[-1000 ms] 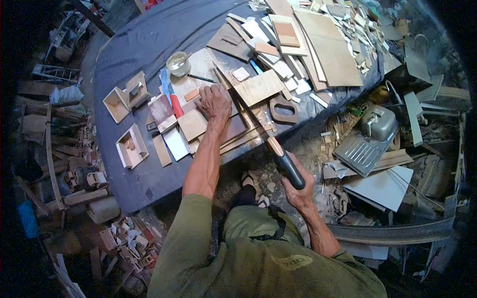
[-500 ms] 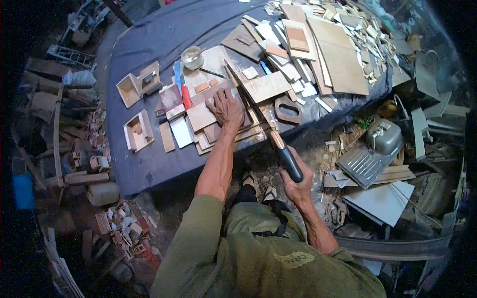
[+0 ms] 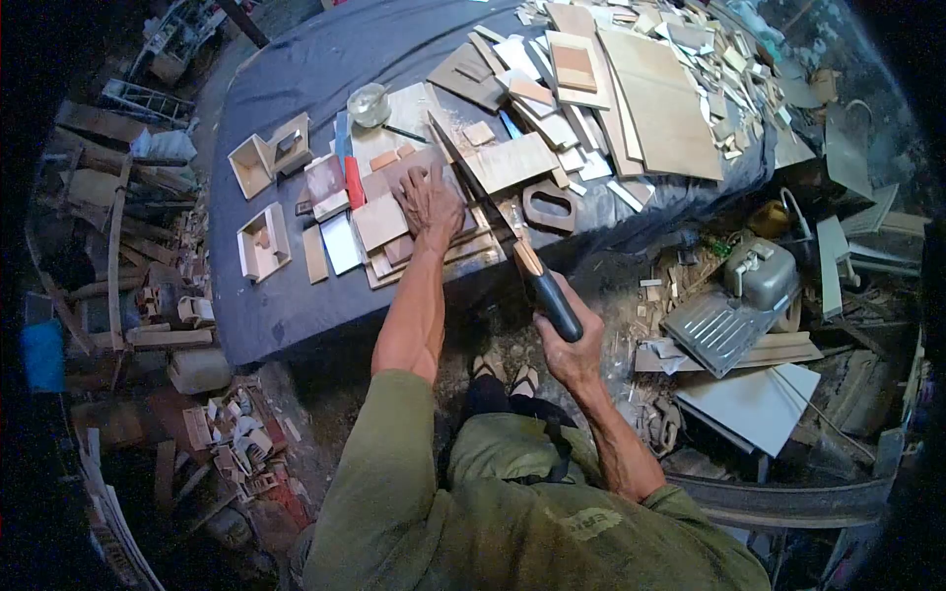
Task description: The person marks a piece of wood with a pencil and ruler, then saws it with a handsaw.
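Observation:
My left hand point(image 3: 432, 205) lies with fingers spread on a brown wooden board point(image 3: 419, 165), on top of stacked wood pieces near the table's front edge. In my right hand point(image 3: 574, 345) is the dark handle of a hand saw point(image 3: 480, 185). Its long blade slants up and left across the edge of the stack, just right of my left hand. A pale plank point(image 3: 512, 161) and a loose wooden handle with an oval hole point(image 3: 549, 207) lie right of the blade. A red-handled tool point(image 3: 354, 183) is left of my left hand.
Small open wooden boxes point(image 3: 264, 242) stand on the dark-covered table point(image 3: 296, 330) at left. A glass jar point(image 3: 370, 105) sits behind the stack. Large panels point(image 3: 658, 103) and many offcuts cover the right side. A metal sink point(image 3: 722, 315) and scrap lie on the floor.
The whole view has shifted slightly, moving the scene left and up. Relative to the wood, the saw and both hands stay in nearly the same places.

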The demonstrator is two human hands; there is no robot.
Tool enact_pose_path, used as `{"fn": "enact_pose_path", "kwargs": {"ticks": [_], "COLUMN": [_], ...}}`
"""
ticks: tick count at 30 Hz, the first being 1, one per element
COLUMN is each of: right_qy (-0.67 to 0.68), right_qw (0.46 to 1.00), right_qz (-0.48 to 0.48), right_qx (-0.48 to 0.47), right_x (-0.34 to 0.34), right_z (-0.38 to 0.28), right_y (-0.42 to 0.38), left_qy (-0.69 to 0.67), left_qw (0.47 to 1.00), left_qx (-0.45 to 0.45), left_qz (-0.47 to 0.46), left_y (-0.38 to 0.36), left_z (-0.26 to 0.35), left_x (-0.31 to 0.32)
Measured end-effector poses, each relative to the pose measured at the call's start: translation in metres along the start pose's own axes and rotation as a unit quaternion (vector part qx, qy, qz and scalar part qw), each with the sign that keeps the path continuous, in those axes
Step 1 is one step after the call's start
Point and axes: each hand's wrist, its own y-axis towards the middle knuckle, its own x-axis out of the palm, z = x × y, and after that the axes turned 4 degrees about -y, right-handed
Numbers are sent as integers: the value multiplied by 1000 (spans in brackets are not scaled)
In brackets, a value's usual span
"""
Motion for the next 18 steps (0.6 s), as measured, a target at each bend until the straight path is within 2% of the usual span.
{"fn": "enact_pose_path", "kwargs": {"ticks": [7, 10, 13, 14, 17, 18], "right_qy": [-18, -22, -25, -58, -17, -50], "right_qw": [999, 998, 998, 998, 999, 997], "right_qz": [-29, -34, -31, 12, 13, 8], "right_qx": [-10, 39, 38, -24, 34, 50], "right_x": [-8, -20, -29, -27, -35, -37], "right_z": [-13, -25, -36, -20, -32, -30], "right_y": [-5, -30, -56, -68, -91, -95], "left_qy": [-11, -4, -11, -16, -12, -9], "left_qw": [1000, 1000, 999, 999, 999, 998], "left_qx": [-15, -18, -23, -24, -27, -27], "left_qz": [-2, -17, -22, -21, -40, -50], "left_y": [0, 1, 1, 1, 2, 1], "left_z": [-2, 3, -2, -3, -2, -1], "left_x": [5, 3, 0, 4, 0, -2]}}
